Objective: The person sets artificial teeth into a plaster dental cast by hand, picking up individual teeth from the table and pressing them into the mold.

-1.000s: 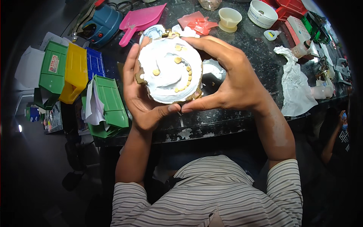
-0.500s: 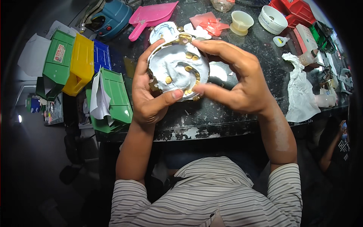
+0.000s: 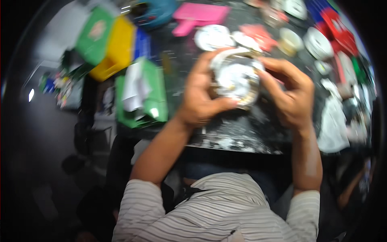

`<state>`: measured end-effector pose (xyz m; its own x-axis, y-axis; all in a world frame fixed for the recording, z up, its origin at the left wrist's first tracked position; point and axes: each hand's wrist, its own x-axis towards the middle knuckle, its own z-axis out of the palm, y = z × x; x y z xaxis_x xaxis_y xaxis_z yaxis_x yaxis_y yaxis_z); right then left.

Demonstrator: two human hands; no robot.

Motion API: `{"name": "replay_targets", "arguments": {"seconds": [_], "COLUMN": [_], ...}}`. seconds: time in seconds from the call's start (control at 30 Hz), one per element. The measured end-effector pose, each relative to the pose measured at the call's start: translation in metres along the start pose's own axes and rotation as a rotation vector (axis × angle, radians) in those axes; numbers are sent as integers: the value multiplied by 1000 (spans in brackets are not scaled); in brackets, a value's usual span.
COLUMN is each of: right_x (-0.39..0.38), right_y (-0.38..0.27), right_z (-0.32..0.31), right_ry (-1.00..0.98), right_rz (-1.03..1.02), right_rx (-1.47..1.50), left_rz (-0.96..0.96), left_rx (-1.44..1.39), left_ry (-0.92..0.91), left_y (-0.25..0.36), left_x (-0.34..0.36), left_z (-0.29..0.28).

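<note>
Above the table I hold a round dental flask half (image 3: pixel 238 76), its metal rim around white plaster with small yellowish, tooth-like pieces set in it. My left hand (image 3: pixel 201 90) wraps the left side, the thumb pressed on the near edge. At the right rim, the thumb and fingers of my right hand (image 3: pixel 291 90) close on the flask's upper right edge. Just beyond it lie a round white plaster piece (image 3: pixel 213 37) and smaller white pieces (image 3: pixel 246 41). The picture is smeared by motion, so fine detail is lost.
Green (image 3: pixel 96 36), yellow (image 3: pixel 115 48) and blue (image 3: pixel 142 44) bins stand left, with another green bin (image 3: pixel 154 94) holding paper. Beyond are a pink dustpan (image 3: pixel 203 15), red sheets (image 3: pixel 260 36), a cream cup (image 3: pixel 290 41) and a white tub (image 3: pixel 318 43). Crumpled white paper (image 3: pixel 332 127) lies right.
The whole view has shifted, so hands, flask and table appear farther right. My right thumb has left the flask's lower teeth and moved up to the upper right rim.
</note>
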<state>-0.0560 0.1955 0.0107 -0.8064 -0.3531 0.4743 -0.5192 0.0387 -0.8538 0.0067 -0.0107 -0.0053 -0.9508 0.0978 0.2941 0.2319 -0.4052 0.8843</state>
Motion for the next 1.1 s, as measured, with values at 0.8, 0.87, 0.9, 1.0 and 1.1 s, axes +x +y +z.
{"name": "replay_targets", "arguments": {"seconds": [0.8, 0.87, 0.9, 1.0, 1.1], "right_x": [-15, -19, -20, -21, -21], "right_y": [28, 34, 37, 36, 30], "right_z": [-20, -17, -18, -18, -16], "right_ry": [-49, 26, 33, 10, -22], "right_rz": [-8, -55, -48, -134, -232], "right_rx": [-390, -371, -383, -347, -476], "left_rz": [15, -14, -21, 10, -6], "left_rx": [-296, -307, -317, -387, -419], "left_ry": [17, 44, 35, 58, 74], "left_y": [-43, -37, -35, -32, -31], "left_x": [23, 20, 19, 17, 15], "left_z": [8, 8, 8, 10, 10]}}
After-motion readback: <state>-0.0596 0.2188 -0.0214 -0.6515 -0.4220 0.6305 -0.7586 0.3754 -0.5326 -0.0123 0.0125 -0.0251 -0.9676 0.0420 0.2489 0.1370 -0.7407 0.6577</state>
